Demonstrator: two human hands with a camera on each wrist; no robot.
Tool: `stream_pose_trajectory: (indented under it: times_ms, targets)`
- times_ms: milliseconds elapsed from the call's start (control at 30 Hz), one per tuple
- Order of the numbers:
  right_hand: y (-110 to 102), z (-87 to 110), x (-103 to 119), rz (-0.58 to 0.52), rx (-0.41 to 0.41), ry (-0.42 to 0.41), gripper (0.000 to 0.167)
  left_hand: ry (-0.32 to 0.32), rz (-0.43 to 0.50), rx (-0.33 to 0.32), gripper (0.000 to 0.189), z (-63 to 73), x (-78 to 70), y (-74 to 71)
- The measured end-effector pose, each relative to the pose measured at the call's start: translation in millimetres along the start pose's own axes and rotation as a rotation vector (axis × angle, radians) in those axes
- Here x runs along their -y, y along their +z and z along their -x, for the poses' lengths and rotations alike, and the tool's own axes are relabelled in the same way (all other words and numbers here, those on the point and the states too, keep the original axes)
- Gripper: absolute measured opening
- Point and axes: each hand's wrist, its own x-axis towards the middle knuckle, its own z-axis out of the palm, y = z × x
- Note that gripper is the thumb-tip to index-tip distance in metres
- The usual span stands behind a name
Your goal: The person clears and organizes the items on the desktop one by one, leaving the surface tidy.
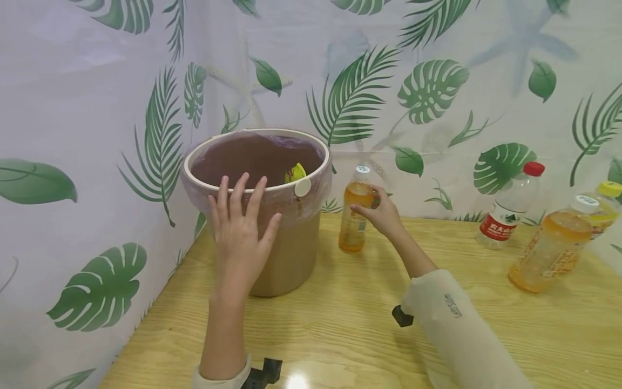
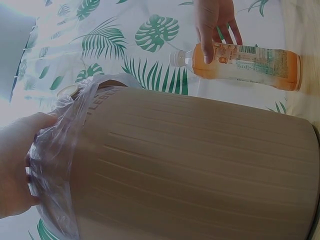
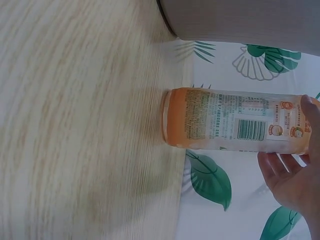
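A brown trash bin (image 1: 286, 254), lined with a clear plastic bag (image 2: 60, 150), stands at the table's left side. My left hand (image 1: 240, 237) rests on the bin's near side at the rim, fingers straight and spread against the bag. To the right of the bin a drink bottle with orange liquid (image 1: 353, 227) and a white cap is upright on the table. My right hand (image 1: 384, 213) grips its upper half from the right, thumb on the near face and fingers behind. The printed label (image 3: 250, 122) and barcode show in the right wrist view.
Inside the bin a yellow wrapper (image 1: 295, 172) shows near the rim. At the right are a red-capped clear bottle (image 1: 507, 210), a second orange drink bottle (image 1: 554, 248) and a yellow-capped bottle (image 1: 604, 208) behind it. A leaf-patterned sheet (image 1: 437, 135) hangs behind the wooden table (image 1: 340, 329).
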Motion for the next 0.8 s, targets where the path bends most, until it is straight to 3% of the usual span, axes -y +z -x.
stream_pose_trajectory:
  times_ms: [300, 567, 800]
  targets:
    - [-12.4, 5.6, 4.4, -0.014, -0.052, -0.005, 0.081, 0.003, 0.01, -0.007, 0.056, 0.0, -0.2, 0.4]
    - [-29.4, 15.9, 15.5, -0.064, -0.05, -0.017, 0.085, 0.01, 0.02, -0.015, 0.056, -0.3, -0.4, 0.3]
    - [-43.6, 26.8, 27.7, -0.034, -0.076, -0.047, 0.08, 0.012, 0.027, -0.023, 0.056, 0.4, -0.6, 1.1]
